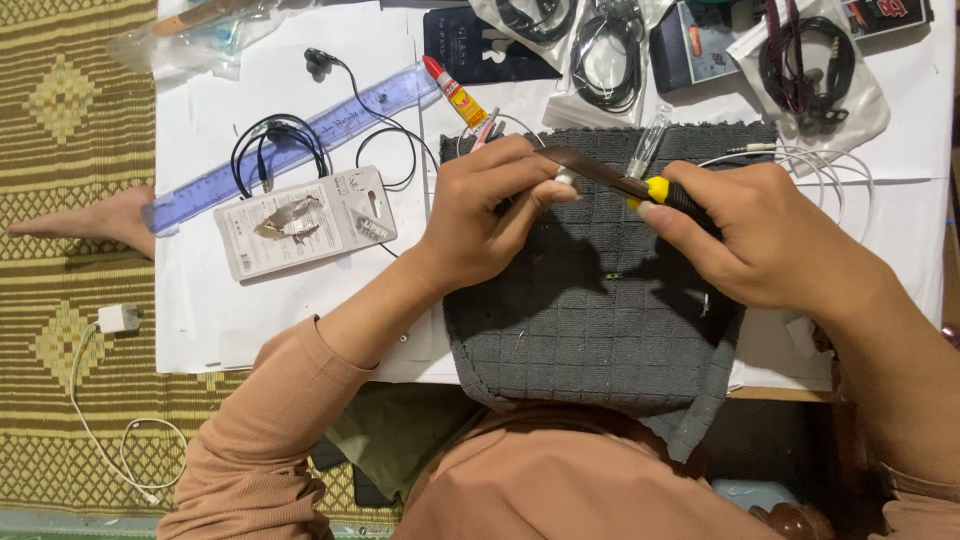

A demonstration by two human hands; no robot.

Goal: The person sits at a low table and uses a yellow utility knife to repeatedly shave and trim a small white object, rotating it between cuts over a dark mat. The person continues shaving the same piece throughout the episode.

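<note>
My right hand (pixel 765 235) grips a utility knife (pixel 625 183) by its yellow and black handle, with the blade pointing left. My left hand (pixel 490 205) pinches a small white piece (pixel 566 178) at its fingertips, right against the blade. Both hands hover over a dark grey checked cloth (pixel 590 330) spread on a low white-covered table (pixel 200 320). A white cable (pixel 800 160) lies just behind my right hand. What exactly the white piece is stays too small to tell.
A blue ruler (pixel 290 145), black earphones (pixel 280 140), an opened blister pack (pixel 305 220) and a glue tube (pixel 455 92) lie at the left. Bagged cables (pixel 810 60) sit at the back. A bare foot (pixel 95 222) and a white charger (pixel 118 318) rest on the woven mat.
</note>
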